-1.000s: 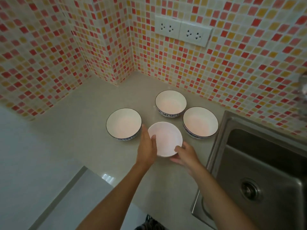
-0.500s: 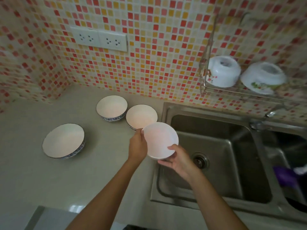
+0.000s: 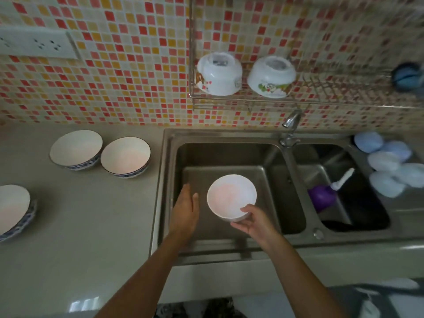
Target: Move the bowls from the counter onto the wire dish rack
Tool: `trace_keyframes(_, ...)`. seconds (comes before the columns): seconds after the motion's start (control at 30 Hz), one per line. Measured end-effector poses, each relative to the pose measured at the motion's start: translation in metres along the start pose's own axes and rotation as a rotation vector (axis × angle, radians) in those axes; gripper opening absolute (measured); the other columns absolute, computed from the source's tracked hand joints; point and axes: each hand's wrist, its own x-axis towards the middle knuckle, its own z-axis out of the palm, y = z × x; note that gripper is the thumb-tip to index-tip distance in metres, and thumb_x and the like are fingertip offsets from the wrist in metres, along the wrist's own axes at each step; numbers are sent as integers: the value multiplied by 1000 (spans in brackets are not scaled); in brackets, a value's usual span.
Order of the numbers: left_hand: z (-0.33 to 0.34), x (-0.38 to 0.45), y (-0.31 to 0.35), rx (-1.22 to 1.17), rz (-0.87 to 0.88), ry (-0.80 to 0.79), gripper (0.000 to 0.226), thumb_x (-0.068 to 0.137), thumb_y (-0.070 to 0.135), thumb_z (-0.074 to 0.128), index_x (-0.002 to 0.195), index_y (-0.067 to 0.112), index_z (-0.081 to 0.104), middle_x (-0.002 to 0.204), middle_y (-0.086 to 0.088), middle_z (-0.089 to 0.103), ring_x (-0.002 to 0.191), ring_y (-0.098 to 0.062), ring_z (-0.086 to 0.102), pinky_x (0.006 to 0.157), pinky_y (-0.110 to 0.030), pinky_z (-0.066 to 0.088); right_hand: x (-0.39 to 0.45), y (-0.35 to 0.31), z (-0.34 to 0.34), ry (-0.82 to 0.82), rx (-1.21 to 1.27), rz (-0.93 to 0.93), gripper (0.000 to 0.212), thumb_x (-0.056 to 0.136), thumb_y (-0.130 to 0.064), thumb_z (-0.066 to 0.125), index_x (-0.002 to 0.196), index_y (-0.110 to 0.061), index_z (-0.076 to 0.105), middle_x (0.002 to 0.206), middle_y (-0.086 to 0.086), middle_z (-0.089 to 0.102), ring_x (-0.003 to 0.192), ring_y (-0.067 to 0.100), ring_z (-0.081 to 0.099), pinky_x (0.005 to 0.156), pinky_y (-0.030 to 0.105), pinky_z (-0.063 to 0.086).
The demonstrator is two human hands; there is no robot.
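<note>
Right hand grips the white bowl over the sink (upright); left hand beside, fingers straight, touching nothing.

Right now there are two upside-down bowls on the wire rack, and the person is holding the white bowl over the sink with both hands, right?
Almost. Only the right hand holds the white bowl over the sink; the left hand is open beside it, not touching. The head view shows this. Two upside-down bowls do sit on the wire rack.
</note>
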Motion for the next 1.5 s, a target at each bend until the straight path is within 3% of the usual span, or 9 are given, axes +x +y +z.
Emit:
trace_keyframes(0.17,38,-26,-33,360,149,-164,59,99,42,23,149,11,14,158,-6,11,146,-17,3,116,-28,4,4,-2,-50,40,-47,-3,50,86,-2,59,134,-13,48,122,11,56,112,34,57,78,43,60)
trace_keyframes(0.27,53,-46,-48,523,186,-312,77,88,55,-2,149,10,12,158,-8,8,146,-18,-1,118,-31,-2,10,-1,-69,83,-36,-7,54,84,0,61,135,-13,48,124,10,57,111,32,58,77,44,60)
trace_keyframes(0.33,57,-53,-55,568,175,-306,84,82,57,-8,149,12,17,158,-8,12,146,-18,2,118,-31,-2,15,-1,-80,102,-32,-20,57,84,1,61,137,-14,47,126,10,57,113,33,57,78,45,59)
trace_keyframes(0.5,58,-50,-57,581,142,-313,77,87,57,2,149,13,14,158,-8,9,146,-18,-1,118,-33,-2,25,-4,-102,123,-43,-32,61,83,-1,66,139,-14,46,133,10,56,119,33,56,85,47,56)
trace_keyframes(0.67,59,-50,-56,570,133,-306,86,81,61,-3,149,11,14,158,-9,9,146,-18,0,117,-31,-4,35,-5,-107,154,-105,-84,61,79,-2,71,136,-14,50,131,8,60,118,30,58,75,41,59)
trace_keyframes(1.1,63,-49,-62,569,119,-271,83,84,62,3,149,11,19,157,-7,16,146,-16,5,118,-30,2,46,-2,-93,286,-634,-282,79,65,-17,89,128,-18,42,116,-3,53,104,18,54,84,42,59)
trace_keyframes(1.27,63,-49,-62,570,120,-260,84,84,62,4,148,10,21,157,-8,19,145,-17,9,118,-31,4,47,6,-89,298,-815,-465,77,55,-24,94,110,-26,40,112,-3,55,101,17,58,72,27,54)
trace_keyframes(1.4,64,-49,-63,562,123,-247,83,85,62,7,147,9,24,156,-9,21,145,-18,11,118,-31,5,54,14,-93,300,-941,-553,90,48,-32,96,119,-20,43,116,-1,53,105,19,57,81,38,58)
trace_keyframes(1.5,64,-49,-64,559,125,-252,82,86,62,6,148,10,19,157,-7,18,145,-17,9,118,-31,4,55,18,-93,302,-1078,-635,96,53,-27,95,130,-14,39,120,-1,44,109,21,52,88,41,55)
